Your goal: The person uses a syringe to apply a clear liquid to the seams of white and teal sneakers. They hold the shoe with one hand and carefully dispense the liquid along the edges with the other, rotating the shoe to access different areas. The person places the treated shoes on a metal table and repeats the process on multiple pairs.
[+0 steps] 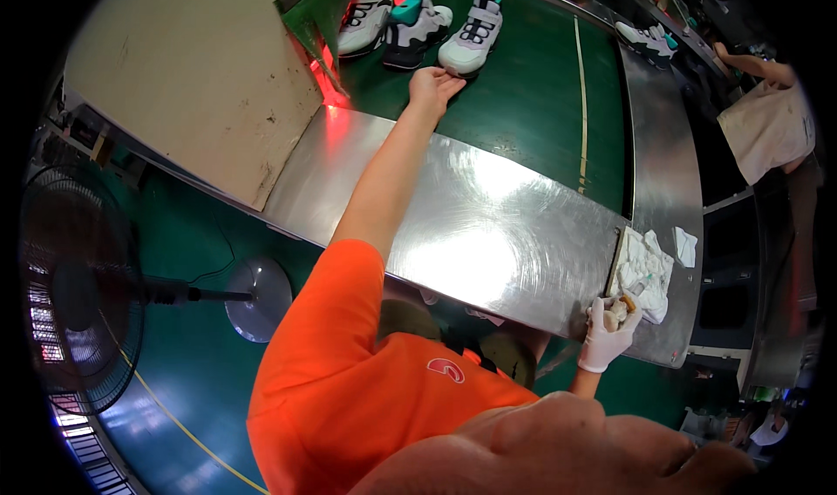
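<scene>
A green belt (536, 103) is bearing a white shoe (472, 40), toe toward the person; it is looking light, soft-topped and stiff-soled, its sides probably offering the surest hold. The left hand (433, 90) is resting at the toe, fingers extended, grip unclear; the gloved right hand (606, 342) is clutching a pale wad (615, 314).

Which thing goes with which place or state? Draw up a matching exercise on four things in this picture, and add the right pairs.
Things:
1. Left hand
2. Right hand
3. White cloths
4. Standing fan

Places and states:
A. Heaped toward the right end of the metal table
B. On the green floor, at the left of the picture
C. Gloved in white
D. Bare, at the toe of a white shoe

Right pairs: 1-D, 2-C, 3-A, 4-B
</scene>
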Demonstrator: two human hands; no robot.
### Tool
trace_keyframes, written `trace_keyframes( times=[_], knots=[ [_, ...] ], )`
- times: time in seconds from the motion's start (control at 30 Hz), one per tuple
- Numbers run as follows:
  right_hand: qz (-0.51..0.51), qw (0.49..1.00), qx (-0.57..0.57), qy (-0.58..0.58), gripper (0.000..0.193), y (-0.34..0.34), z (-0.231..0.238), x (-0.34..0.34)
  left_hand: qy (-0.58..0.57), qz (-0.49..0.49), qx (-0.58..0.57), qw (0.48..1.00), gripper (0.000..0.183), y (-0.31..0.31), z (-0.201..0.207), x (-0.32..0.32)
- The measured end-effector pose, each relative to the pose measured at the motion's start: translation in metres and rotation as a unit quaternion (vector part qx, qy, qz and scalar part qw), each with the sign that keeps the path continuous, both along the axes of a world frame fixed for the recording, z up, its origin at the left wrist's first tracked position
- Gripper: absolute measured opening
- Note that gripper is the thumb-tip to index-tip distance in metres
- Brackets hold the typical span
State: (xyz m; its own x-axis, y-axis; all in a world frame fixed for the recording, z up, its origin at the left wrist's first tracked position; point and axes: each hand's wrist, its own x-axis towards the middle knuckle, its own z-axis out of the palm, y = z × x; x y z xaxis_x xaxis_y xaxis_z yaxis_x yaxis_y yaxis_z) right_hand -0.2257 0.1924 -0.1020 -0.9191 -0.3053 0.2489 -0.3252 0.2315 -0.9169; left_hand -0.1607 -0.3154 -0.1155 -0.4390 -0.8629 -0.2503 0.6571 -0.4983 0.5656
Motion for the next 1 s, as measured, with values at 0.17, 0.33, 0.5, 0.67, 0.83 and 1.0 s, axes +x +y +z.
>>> trace_keyframes(
  times=[0.17,0.33,0.5,0.67,0.83,1.0],
  knots=[
    [-0.002,0.991,0.05,0.121,0.043,-0.003,-0.011,-0.008,0.056,-0.004,-0.034,0.998,0.05,0.009,0.003,-0.002],
    [0.056,0.996,0.042,0.051,0.049,-0.05,0.034,0.01,0.037,0.013,-0.022,0.999,0.046,0.013,0.004,-0.006],
    [0.164,0.986,-0.002,0.043,0.052,-0.144,0.05,-0.007,0.021,0.045,0.004,0.999,0.036,0.012,0.001,-0.005],
    [0.167,0.976,0.028,0.134,0.061,-0.256,0.066,-0.01,-0.06,0.023,-0.027,0.998,0.044,0.018,0.017,-0.005],
    [0.12,0.968,0.095,0.198,0.079,-0.361,0.062,-0.026,-0.047,0.038,-0.043,0.997,0.042,0.016,0.014,-0.007],
    [0.123,0.974,0.105,0.157,0.091,-0.427,0.038,-0.025,-0.053,0.009,-0.026,0.998,0.045,0.014,0.01,-0.016]
  ],
)
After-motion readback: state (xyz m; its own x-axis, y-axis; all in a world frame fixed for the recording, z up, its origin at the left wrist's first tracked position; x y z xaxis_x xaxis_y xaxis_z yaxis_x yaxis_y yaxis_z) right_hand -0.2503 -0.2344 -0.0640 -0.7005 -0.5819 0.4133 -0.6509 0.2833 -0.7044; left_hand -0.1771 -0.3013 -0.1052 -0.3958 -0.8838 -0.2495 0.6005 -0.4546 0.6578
